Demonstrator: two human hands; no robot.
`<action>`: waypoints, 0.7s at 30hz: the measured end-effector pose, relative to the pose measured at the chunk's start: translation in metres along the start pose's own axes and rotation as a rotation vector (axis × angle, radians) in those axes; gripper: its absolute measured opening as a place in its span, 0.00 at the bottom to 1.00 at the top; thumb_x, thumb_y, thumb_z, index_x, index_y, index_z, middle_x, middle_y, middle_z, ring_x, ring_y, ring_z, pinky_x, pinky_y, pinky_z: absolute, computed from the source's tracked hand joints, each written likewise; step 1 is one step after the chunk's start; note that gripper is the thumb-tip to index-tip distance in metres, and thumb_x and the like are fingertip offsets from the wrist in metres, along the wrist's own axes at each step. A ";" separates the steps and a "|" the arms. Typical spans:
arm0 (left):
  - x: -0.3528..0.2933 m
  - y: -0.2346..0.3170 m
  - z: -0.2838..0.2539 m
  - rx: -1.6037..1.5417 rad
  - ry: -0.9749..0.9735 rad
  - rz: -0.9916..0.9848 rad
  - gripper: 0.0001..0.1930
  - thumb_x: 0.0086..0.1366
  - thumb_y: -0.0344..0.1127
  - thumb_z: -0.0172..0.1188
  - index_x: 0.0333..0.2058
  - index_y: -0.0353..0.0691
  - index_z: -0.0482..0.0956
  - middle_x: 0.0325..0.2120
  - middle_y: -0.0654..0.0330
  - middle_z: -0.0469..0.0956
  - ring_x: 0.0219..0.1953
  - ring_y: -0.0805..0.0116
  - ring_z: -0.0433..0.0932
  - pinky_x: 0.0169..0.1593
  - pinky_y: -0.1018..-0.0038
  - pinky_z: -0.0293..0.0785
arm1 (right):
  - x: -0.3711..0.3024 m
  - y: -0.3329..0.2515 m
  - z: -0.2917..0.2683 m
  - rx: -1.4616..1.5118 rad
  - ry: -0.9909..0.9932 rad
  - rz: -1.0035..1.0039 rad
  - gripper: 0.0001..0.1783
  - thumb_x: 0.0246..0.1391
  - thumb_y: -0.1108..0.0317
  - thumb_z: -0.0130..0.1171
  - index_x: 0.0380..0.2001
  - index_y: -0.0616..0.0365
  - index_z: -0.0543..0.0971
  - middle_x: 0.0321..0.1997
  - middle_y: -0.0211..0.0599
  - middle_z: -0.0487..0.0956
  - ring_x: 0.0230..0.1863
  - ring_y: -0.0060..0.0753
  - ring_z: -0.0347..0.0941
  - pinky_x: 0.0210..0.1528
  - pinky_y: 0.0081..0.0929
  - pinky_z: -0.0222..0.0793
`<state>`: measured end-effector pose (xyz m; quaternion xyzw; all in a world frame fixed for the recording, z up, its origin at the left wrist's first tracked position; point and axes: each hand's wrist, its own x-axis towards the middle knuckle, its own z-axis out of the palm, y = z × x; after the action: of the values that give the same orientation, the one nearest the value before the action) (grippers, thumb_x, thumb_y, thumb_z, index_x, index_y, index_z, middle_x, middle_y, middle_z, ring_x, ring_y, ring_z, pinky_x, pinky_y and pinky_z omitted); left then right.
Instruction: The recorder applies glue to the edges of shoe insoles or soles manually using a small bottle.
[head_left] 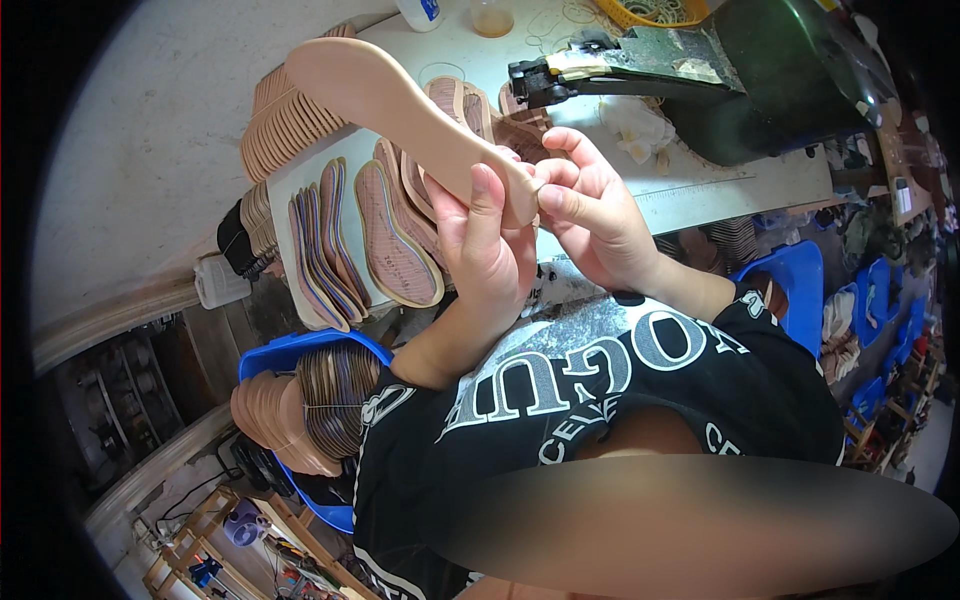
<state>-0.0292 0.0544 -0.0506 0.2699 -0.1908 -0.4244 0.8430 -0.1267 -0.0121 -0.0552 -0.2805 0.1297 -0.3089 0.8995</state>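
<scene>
Beige insole (pixel 415 125), narrower end in the left grip (pixel 490 240), broad end beyond

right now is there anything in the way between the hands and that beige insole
Nothing visible stands in the way. The left hand already holds the beige insole, thumb across its narrower end, and the right hand has its fingertips at the edge of that same end.

Large block letters across person's black T-shirt (pixel 600 375), plus smaller white ones (set in curve); blue label (pixel 431 10) on white bottle (pixel 413 14), print illegible.
</scene>
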 end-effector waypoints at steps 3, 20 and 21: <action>0.001 0.001 0.002 -0.014 -0.009 0.004 0.14 0.70 0.40 0.49 0.50 0.42 0.62 0.37 0.58 0.73 0.41 0.71 0.72 0.48 0.71 0.68 | 0.001 -0.002 0.001 0.021 -0.033 0.010 0.29 0.50 0.75 0.63 0.52 0.56 0.61 0.39 0.33 0.77 0.44 0.23 0.72 0.52 0.24 0.62; 0.001 0.016 0.006 -0.099 0.082 -0.010 0.09 0.70 0.37 0.48 0.44 0.38 0.68 0.34 0.56 0.72 0.36 0.68 0.72 0.45 0.73 0.70 | 0.001 0.000 0.000 0.020 -0.236 0.059 0.19 0.56 0.74 0.57 0.48 0.52 0.62 0.43 0.32 0.73 0.49 0.22 0.68 0.52 0.23 0.63; 0.001 0.016 0.005 -0.099 0.084 -0.009 0.09 0.70 0.37 0.48 0.44 0.38 0.68 0.34 0.56 0.72 0.36 0.68 0.72 0.45 0.73 0.70 | 0.001 0.000 0.000 0.028 -0.226 0.090 0.19 0.56 0.74 0.57 0.48 0.52 0.62 0.44 0.32 0.73 0.49 0.22 0.68 0.52 0.23 0.63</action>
<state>-0.0215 0.0599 -0.0367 0.2465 -0.1329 -0.4253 0.8606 -0.1260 -0.0127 -0.0552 -0.2950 0.0357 -0.2365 0.9251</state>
